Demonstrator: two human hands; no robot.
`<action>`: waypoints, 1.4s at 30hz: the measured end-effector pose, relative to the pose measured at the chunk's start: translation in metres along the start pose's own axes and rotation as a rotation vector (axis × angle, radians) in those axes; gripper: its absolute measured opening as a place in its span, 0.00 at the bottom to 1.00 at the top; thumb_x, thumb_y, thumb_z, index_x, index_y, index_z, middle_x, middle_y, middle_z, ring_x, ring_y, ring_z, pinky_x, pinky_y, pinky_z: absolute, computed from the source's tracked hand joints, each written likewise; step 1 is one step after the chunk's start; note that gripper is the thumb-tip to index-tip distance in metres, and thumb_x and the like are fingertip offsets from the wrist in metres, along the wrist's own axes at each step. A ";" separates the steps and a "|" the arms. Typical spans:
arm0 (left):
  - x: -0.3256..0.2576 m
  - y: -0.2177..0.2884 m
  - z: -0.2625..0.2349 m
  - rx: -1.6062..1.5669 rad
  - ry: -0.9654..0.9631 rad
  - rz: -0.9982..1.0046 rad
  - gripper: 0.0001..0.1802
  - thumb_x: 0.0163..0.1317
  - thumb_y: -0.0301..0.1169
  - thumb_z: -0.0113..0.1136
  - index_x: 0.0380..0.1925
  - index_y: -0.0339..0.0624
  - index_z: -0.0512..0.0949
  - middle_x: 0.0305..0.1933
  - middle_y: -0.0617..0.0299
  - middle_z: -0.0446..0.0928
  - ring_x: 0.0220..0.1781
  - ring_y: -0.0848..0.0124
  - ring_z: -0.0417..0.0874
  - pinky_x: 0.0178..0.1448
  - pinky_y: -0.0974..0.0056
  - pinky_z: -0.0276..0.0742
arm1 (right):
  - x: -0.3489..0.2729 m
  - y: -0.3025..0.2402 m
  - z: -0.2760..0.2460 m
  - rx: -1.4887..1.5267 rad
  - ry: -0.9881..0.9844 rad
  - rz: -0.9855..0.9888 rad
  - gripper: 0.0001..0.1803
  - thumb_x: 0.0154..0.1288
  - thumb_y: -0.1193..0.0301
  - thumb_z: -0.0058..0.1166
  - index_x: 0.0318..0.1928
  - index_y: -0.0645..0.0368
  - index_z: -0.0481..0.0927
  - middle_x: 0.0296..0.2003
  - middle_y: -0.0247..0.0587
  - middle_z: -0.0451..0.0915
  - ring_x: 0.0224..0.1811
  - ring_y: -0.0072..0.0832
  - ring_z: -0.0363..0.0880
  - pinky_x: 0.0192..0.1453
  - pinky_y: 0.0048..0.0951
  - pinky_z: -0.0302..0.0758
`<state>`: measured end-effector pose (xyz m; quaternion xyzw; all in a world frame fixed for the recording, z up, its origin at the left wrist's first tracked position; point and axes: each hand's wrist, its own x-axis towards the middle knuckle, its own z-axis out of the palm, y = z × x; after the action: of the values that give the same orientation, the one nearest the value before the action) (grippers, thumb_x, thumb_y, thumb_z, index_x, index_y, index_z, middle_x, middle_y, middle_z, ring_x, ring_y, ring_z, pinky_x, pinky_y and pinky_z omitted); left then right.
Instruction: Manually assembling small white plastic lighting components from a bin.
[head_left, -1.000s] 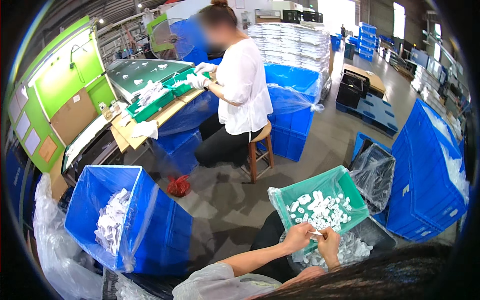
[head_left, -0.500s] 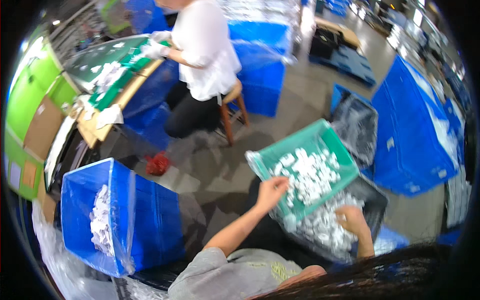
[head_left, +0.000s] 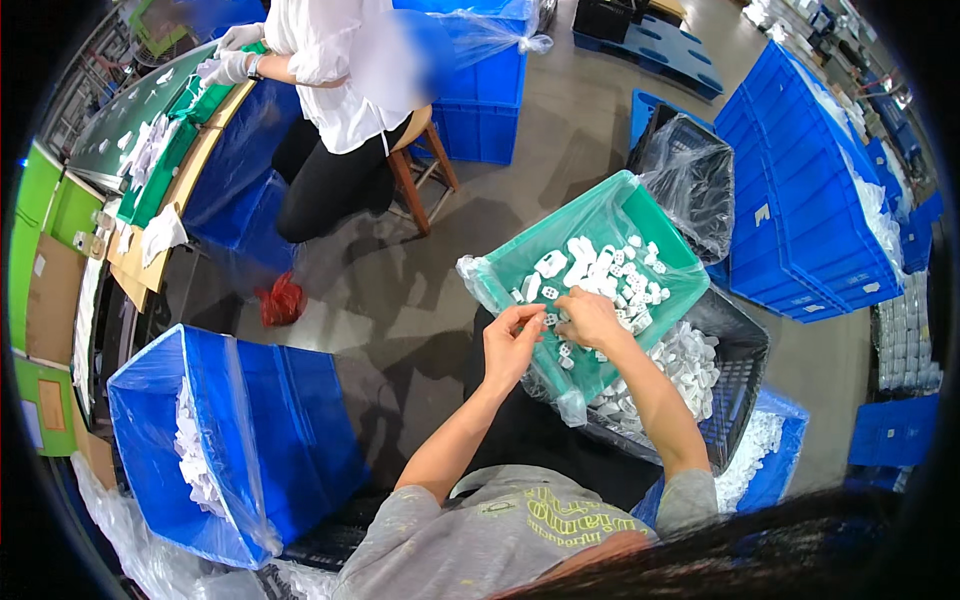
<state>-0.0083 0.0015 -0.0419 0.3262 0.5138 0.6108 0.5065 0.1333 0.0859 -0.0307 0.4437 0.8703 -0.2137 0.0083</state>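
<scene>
1. Small white moulded plastic parts (head_left: 600, 270) lie in a heap inside a green rectangular plastic tray lined with clear film (head_left: 655, 215). The tray is tilted, and its lower edge rests over a black mesh plastic crate (head_left: 735, 375).
2. Left hand (head_left: 510, 345): positioned at the near edge of the tray. Its grip is pinched on 1 small white part, held between the fingertips (head_left: 530, 315).
3. Right hand (head_left: 592, 320): positioned just beside the left hand, over the near corner of the tray. Its fingers are curled onto the same small part; whether this grip is fully clenched cannot be told.
4. Black crate contents: more white parts, loose, below and to the right of the tray.
5. Large blue plastic bin with a clear liner (head_left: 230, 440): stands on the floor to the person's left and holds white pieces along its inner wall.
6. Second person in a white top (head_left: 345, 60): seated on a wooden stool (head_left: 415, 165) at a counter (head_left: 150, 150), well apart from the tray.
</scene>
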 end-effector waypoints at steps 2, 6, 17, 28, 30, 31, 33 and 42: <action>-0.001 0.002 0.000 0.024 -0.007 -0.010 0.09 0.58 0.25 0.55 0.39 0.35 0.77 0.35 0.60 0.79 0.33 0.76 0.80 0.33 0.73 0.75 | 0.004 0.002 0.009 -0.124 0.006 0.078 0.12 0.45 0.72 0.56 0.35 0.56 0.79 0.34 0.44 0.75 0.37 0.41 0.77 0.39 0.39 0.73; 0.000 0.006 0.000 0.014 -0.022 -0.011 0.09 0.59 0.25 0.54 0.39 0.34 0.77 0.35 0.61 0.79 0.33 0.76 0.79 0.33 0.73 0.75 | -0.004 0.013 0.010 0.059 0.172 0.008 0.14 0.43 0.74 0.58 0.36 0.57 0.79 0.31 0.47 0.75 0.33 0.40 0.77 0.37 0.36 0.74; -0.014 0.025 0.028 -0.128 -0.229 -0.093 0.12 0.57 0.25 0.56 0.42 0.34 0.75 0.35 0.61 0.77 0.34 0.77 0.78 0.34 0.73 0.76 | -0.072 -0.010 -0.027 1.304 0.181 0.032 0.17 0.54 0.85 0.52 0.46 0.65 0.74 0.41 0.36 0.74 0.39 0.23 0.76 0.44 0.22 0.74; -0.030 0.030 0.047 -0.207 -0.230 -0.109 0.08 0.58 0.23 0.55 0.38 0.35 0.77 0.32 0.61 0.77 0.31 0.75 0.77 0.34 0.70 0.76 | -0.096 -0.009 -0.042 1.393 0.235 -0.138 0.14 0.57 0.81 0.51 0.46 0.66 0.75 0.46 0.39 0.70 0.41 0.26 0.75 0.44 0.26 0.73; -0.032 0.032 0.047 -0.206 -0.233 -0.099 0.08 0.58 0.23 0.55 0.37 0.35 0.77 0.32 0.61 0.78 0.31 0.76 0.77 0.34 0.71 0.76 | -0.096 -0.007 -0.036 1.485 0.246 -0.153 0.15 0.57 0.80 0.52 0.46 0.66 0.74 0.44 0.39 0.72 0.41 0.26 0.75 0.44 0.26 0.73; -0.032 0.033 0.047 -0.207 -0.234 -0.091 0.08 0.57 0.23 0.55 0.37 0.34 0.77 0.32 0.61 0.78 0.31 0.76 0.77 0.33 0.71 0.75 | -0.096 -0.007 -0.035 1.486 0.247 -0.155 0.15 0.57 0.80 0.52 0.46 0.66 0.74 0.44 0.39 0.72 0.41 0.26 0.75 0.44 0.26 0.73; -0.032 0.034 0.048 -0.192 -0.232 -0.073 0.08 0.57 0.23 0.56 0.37 0.34 0.78 0.31 0.60 0.78 0.30 0.76 0.77 0.33 0.71 0.75 | -0.096 -0.007 -0.032 1.541 0.245 -0.129 0.15 0.57 0.78 0.52 0.47 0.65 0.74 0.41 0.39 0.74 0.41 0.26 0.75 0.43 0.26 0.73; -0.025 0.028 0.045 -0.187 -0.226 -0.034 0.07 0.56 0.23 0.57 0.36 0.35 0.78 0.30 0.62 0.78 0.30 0.77 0.77 0.33 0.72 0.74 | -0.087 -0.001 -0.017 1.589 0.337 -0.068 0.12 0.59 0.76 0.51 0.44 0.66 0.74 0.35 0.41 0.77 0.34 0.26 0.77 0.38 0.27 0.75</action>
<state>0.0321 -0.0076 -0.0005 0.3356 0.3999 0.6067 0.5994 0.1882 0.0254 0.0027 0.3165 0.4612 -0.6981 -0.4469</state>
